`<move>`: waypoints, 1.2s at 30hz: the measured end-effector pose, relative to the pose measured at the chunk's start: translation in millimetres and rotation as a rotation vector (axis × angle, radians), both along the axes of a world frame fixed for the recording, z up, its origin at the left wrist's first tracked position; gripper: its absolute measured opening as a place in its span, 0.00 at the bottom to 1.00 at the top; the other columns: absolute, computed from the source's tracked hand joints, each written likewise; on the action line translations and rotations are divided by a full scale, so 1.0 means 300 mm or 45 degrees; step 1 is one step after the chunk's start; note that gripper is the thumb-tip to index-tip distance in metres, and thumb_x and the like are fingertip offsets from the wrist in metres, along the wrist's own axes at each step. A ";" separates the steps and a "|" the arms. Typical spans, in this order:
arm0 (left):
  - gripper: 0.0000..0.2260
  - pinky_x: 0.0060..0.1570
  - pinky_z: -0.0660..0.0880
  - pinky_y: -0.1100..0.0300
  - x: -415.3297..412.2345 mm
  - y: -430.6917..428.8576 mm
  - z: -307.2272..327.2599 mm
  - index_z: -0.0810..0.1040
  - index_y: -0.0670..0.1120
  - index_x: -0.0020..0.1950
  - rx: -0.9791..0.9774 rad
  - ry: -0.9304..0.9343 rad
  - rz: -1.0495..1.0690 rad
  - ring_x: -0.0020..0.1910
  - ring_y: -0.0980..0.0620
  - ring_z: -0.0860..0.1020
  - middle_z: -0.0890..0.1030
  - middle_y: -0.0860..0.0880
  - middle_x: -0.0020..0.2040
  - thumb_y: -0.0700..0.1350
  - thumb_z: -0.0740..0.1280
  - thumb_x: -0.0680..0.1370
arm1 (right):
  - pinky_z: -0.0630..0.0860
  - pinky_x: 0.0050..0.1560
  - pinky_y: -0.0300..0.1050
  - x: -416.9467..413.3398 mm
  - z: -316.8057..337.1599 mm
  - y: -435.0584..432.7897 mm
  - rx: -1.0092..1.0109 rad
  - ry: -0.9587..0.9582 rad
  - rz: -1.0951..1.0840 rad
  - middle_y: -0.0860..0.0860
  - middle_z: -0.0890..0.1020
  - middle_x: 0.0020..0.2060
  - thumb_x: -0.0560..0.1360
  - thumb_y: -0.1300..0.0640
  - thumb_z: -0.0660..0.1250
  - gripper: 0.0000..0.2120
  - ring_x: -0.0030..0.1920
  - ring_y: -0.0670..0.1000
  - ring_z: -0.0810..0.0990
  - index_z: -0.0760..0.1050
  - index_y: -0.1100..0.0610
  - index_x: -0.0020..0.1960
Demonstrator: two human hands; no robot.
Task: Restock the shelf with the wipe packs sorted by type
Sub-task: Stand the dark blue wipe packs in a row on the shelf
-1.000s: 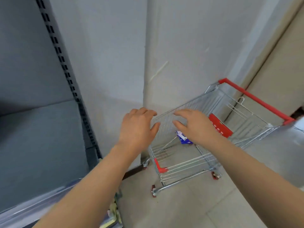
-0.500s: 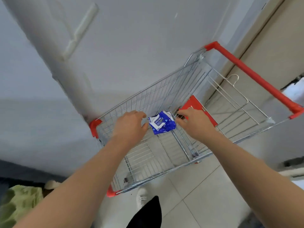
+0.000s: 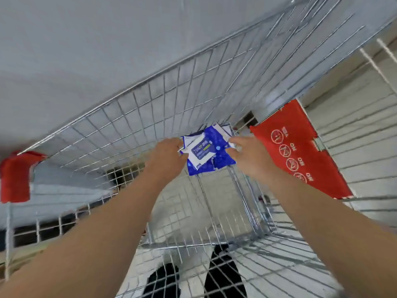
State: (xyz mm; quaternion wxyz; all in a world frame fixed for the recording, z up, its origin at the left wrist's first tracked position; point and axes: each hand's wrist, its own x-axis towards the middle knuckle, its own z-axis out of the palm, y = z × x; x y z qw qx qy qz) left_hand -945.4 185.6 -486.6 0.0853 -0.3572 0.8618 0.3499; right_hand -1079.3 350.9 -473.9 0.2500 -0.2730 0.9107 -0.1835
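Note:
Blue wipe packs (image 3: 207,152) with white labels lie stacked at the far end of the wire shopping cart (image 3: 133,117). Both my arms reach down into the cart. My left hand (image 3: 166,154) is at the packs' left edge, its fingers curled round that edge. My right hand (image 3: 247,155) is at the right edge, fingertips pinching the corner of the top pack. How many packs lie in the stack is not clear. The shelf is out of view.
A red child-seat flap (image 3: 298,151) with warning icons hangs on the cart's right. A red corner bumper (image 3: 15,177) sits at the cart's left. A grey wall stands behind the cart. My feet show through the cart floor on the pale tiles.
I have leaned in over the cart, so it fills the view. Both hands went from hovering over the cart down onto the blue packs, one at each side.

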 end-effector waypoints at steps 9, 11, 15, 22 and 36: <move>0.28 0.49 0.70 0.58 -0.171 0.021 -0.368 0.73 0.46 0.65 0.112 -0.099 0.201 0.50 0.49 0.75 0.76 0.47 0.59 0.55 0.75 0.69 | 0.66 0.66 0.40 -0.140 -0.362 -0.076 -0.051 -0.303 0.089 0.55 0.73 0.68 0.79 0.57 0.62 0.21 0.67 0.52 0.72 0.69 0.57 0.71; 0.28 0.43 0.67 0.59 -0.164 0.017 -0.384 0.73 0.46 0.61 0.078 -0.121 0.231 0.44 0.50 0.73 0.78 0.48 0.52 0.54 0.78 0.67 | 0.68 0.65 0.40 -0.148 -0.384 -0.081 -0.134 -0.375 0.082 0.54 0.75 0.66 0.79 0.61 0.61 0.18 0.65 0.51 0.73 0.71 0.57 0.69; 0.13 0.34 0.71 0.63 -0.081 0.003 -0.384 0.76 0.47 0.55 0.346 0.047 0.515 0.38 0.53 0.77 0.80 0.52 0.44 0.46 0.74 0.72 | 0.64 0.61 0.35 -0.199 -0.408 -0.093 -0.198 -0.181 0.034 0.54 0.76 0.64 0.79 0.64 0.61 0.17 0.64 0.52 0.73 0.73 0.59 0.67; 0.07 0.41 0.77 0.56 -0.050 0.013 -0.359 0.80 0.48 0.51 0.676 0.201 0.726 0.44 0.48 0.83 0.84 0.49 0.44 0.49 0.65 0.79 | 0.73 0.60 0.49 -0.207 -0.450 -0.129 -0.223 -0.262 0.045 0.55 0.81 0.55 0.77 0.65 0.61 0.13 0.57 0.55 0.78 0.76 0.60 0.60; 0.14 0.37 0.78 0.58 0.008 -0.039 -0.401 0.75 0.46 0.57 0.510 0.094 0.677 0.43 0.54 0.81 0.82 0.50 0.49 0.43 0.73 0.73 | 0.66 0.29 0.26 -0.118 -0.441 -0.111 -0.298 -0.436 -0.175 0.52 0.80 0.50 0.76 0.70 0.56 0.18 0.41 0.46 0.76 0.75 0.58 0.62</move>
